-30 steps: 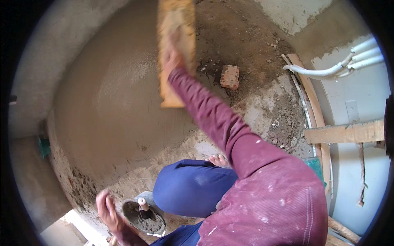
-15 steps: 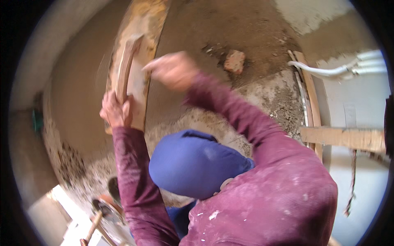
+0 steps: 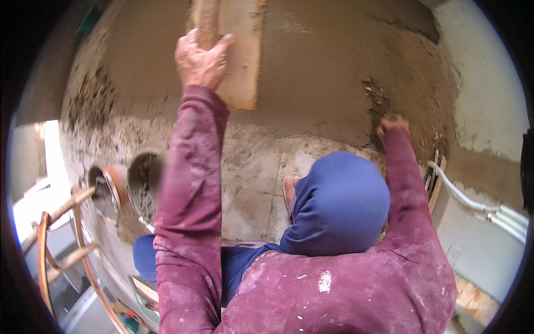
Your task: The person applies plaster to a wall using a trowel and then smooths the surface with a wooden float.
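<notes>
My left hand [image 3: 201, 62] is wrapped around the raised wooden handle [image 3: 208, 22] of a long wooden float [image 3: 240, 72]. The float's flat board lies on smooth, damp-looking brown mortar [image 3: 311, 72], and its far end runs out of view. Far to the right, my right hand [image 3: 394, 123] reaches down to the rough edge of the mortar with its fingers curled. It is beside a patch of dark loose crumbs [image 3: 375, 94]. Whatever the fingers hold is hidden under the hand; the reddish brick lump seen there earlier does not show.
Two buckets [image 3: 142, 183] stand left of my left forearm. A wooden frame like a ladder [image 3: 72, 256] leans at the lower left. White pipes [image 3: 461, 192] run along the right wall. A sandalled foot [image 3: 290, 186] rests on the bare, dirty floor [image 3: 245, 167].
My right hand has gone from beside the float down to the right, where the brick lump lay. My left hand keeps its grip on the float. The view has shifted.
</notes>
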Available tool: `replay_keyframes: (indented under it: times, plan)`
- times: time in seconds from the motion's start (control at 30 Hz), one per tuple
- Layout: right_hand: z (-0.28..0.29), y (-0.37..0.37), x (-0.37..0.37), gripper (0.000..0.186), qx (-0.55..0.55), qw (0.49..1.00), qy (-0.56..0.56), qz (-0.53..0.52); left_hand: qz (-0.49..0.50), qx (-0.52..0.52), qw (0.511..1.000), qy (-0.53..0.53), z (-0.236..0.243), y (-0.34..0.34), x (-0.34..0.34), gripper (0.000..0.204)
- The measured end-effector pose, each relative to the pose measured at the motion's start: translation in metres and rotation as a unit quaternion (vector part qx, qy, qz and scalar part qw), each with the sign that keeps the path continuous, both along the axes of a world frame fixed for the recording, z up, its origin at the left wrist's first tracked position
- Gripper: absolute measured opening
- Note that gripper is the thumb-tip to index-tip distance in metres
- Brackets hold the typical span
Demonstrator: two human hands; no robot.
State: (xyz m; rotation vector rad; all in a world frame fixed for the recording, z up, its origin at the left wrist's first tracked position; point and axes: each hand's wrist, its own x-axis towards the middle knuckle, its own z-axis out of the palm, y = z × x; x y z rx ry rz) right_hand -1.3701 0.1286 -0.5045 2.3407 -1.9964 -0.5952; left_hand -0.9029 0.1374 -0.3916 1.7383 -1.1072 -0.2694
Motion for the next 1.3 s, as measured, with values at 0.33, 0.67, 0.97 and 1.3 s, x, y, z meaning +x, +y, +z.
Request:
replay_keyframes:
  times: [0.33, 0.67, 0.97, 1.3]
  plan:
    - [0.103, 0.004, 0.147, 0.044, 0.152, 0.709, -0.678, -0.122, 0.120, 0.093, 0.985, -0.075, -0.082, 0.053, -0.128, 0.044]
    - [0.075, -0.070, 0.248, 0.030, 0.183, 0.728, -0.661, 0.001, -0.332, 0.265, 0.889, -0.168, -0.008, 0.070, -0.108, 0.041]
    - [-0.023, 0.009, 0.193, 0.036, 0.288, 0.828, -0.385, 0.288, -0.067, 0.293, 0.931, -0.205, 0.103, 0.189, 0.195, 0.036]
    - [-0.090, -0.024, 0.210, 0.049, 0.227, 0.868, -0.337, 0.286, 0.060, 0.400, 0.914, 0.029, 0.062, 0.354, 0.242, 0.036]
